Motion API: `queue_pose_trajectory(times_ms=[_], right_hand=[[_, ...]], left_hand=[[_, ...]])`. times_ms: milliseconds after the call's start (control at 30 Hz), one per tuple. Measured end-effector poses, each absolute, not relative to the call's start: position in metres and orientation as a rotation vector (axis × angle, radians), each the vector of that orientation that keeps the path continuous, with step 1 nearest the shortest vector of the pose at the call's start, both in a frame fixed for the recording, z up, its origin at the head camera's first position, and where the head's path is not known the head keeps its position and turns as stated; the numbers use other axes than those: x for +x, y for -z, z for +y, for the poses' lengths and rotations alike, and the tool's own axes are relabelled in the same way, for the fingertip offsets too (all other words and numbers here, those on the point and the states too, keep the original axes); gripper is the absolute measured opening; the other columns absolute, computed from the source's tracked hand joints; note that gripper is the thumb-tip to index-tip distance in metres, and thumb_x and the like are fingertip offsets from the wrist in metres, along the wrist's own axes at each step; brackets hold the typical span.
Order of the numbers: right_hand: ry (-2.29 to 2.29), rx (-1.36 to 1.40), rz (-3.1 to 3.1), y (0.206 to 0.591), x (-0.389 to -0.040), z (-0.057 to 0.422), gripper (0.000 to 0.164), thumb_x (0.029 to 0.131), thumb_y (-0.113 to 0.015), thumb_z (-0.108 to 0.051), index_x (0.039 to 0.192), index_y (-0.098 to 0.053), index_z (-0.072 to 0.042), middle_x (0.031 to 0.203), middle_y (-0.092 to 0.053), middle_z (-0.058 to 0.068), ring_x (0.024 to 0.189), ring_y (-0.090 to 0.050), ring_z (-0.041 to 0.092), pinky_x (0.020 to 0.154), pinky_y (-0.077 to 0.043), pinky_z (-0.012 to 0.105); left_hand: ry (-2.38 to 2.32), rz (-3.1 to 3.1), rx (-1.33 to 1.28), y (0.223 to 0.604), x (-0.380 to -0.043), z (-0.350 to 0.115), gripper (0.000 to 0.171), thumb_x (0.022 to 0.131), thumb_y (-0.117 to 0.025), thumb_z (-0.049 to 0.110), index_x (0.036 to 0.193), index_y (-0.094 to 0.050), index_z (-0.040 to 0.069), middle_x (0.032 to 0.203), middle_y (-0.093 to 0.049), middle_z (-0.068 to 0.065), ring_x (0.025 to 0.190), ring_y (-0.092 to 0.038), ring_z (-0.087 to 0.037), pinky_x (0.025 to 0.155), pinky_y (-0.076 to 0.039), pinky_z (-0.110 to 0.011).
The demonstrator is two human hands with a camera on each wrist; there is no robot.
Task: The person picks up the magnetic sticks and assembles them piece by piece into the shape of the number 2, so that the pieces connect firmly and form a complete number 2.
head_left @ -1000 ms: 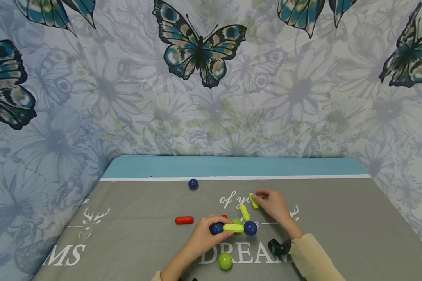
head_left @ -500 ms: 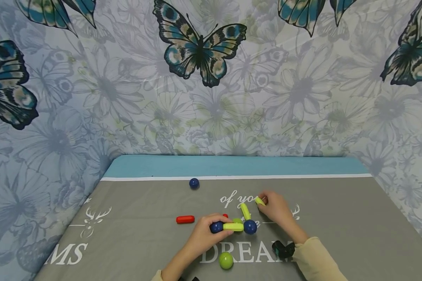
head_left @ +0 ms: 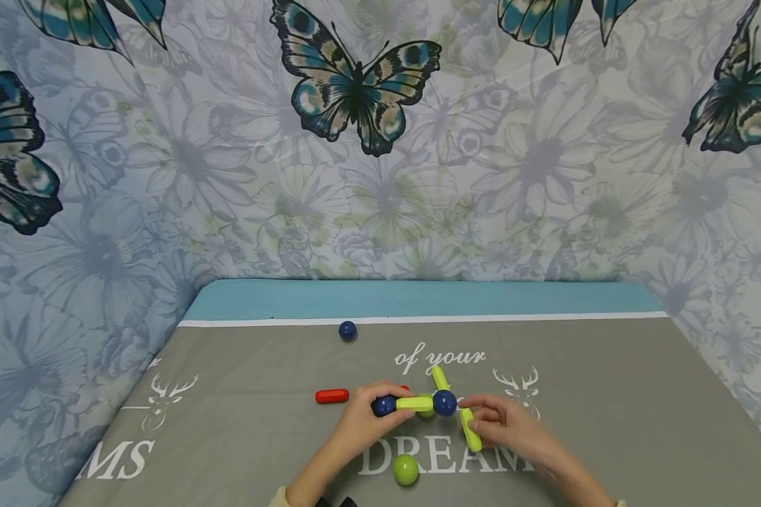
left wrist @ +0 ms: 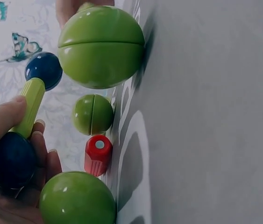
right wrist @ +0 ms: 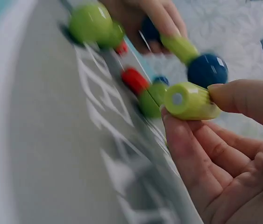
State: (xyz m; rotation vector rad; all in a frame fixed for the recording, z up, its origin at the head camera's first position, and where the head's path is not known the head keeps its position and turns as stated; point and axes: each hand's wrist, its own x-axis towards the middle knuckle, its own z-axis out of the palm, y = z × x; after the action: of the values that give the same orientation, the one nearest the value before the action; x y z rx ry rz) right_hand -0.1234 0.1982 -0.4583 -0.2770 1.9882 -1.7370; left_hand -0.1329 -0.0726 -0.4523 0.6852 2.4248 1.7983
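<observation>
My left hand (head_left: pixel 366 417) grips a blue ball (left wrist: pixel 13 160) with a yellow-green rod (left wrist: pixel 29 106) running from it to a second blue ball (head_left: pixel 444 403). Between the thumb and fingers of my right hand (head_left: pixel 514 431) is another yellow-green rod (head_left: pixel 471 431), just right of that second ball. This rod's end has a round silvery disc, seen in the right wrist view. A further yellow-green rod (head_left: pixel 440 378) shows behind the second ball; I cannot tell whether they are joined. Partly hidden behind the held pieces is a green ball (head_left: pixel 425 412).
Nearest the front lies a green ball (head_left: pixel 406 470). A red rod (head_left: pixel 332 396) is left of my left hand, and a blue ball (head_left: pixel 347 331) sits farther back. Another red rod (right wrist: pixel 134 80) touches a green ball (right wrist: pixel 151 100). Printed grey cloth (head_left: pixel 247 422) covers the table.
My right hand has brought its yellow-green rod from the back right forward and leftward, beside the second blue ball. The rod now points toward the front. My left hand keeps its grip, nearly still.
</observation>
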Motion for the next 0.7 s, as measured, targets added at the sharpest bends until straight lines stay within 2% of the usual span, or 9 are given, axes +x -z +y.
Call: queue_pose_trajectory(times_ms=[200,367,533,700], right_hand=[[1.823,-0.261,1.705,0.462,-0.107,0.184,0.046,0.094,-0.059,-0.015,0.126,-0.046,0.016,0.11,-0.062,0.018,0.091,-0.061,0.02,0.074,-0.053,0.031],[1.902,-0.267,1.548,0.464,-0.104,0.179,0.044,0.095,-0.056,-0.013,0.127,-0.045,0.016,0.116,-0.059,0.021,0.098,-0.061,0.026,0.078,-0.052,0.035],[1.954,-0.265,1.501,0.465,-0.105,0.178,0.054,0.096,-0.054,-0.011,0.134,-0.029,0.018,0.115,-0.059,0.023,0.098,-0.062,0.028,0.075,-0.052,0.03],[1.973,-0.239,1.501,0.462,-0.106,0.177,0.066,0.096,-0.054,-0.01,0.14,-0.012,0.015,0.111,-0.061,0.021,0.095,-0.063,0.028,0.074,-0.053,0.031]], left_hand=[[-1.806,2.436,0.726,0.468,-0.139,-0.075,0.021,0.08,-0.076,0.019,0.1,-0.072,0.016,0.097,-0.065,0.005,0.091,-0.059,-0.014,0.081,-0.049,-0.029],[-1.797,2.431,0.757,0.47,-0.139,-0.075,0.021,0.08,-0.076,0.02,0.1,-0.072,0.015,0.096,-0.065,0.007,0.091,-0.059,-0.014,0.08,-0.05,-0.029],[-1.752,2.442,0.729,0.467,-0.137,-0.075,0.022,0.08,-0.076,0.022,0.1,-0.072,0.016,0.096,-0.064,0.007,0.089,-0.059,-0.013,0.08,-0.049,-0.028],[-1.742,2.425,0.716,0.464,-0.138,-0.075,0.022,0.08,-0.076,0.019,0.101,-0.072,0.014,0.099,-0.065,0.003,0.091,-0.059,-0.015,0.078,-0.05,-0.028]])
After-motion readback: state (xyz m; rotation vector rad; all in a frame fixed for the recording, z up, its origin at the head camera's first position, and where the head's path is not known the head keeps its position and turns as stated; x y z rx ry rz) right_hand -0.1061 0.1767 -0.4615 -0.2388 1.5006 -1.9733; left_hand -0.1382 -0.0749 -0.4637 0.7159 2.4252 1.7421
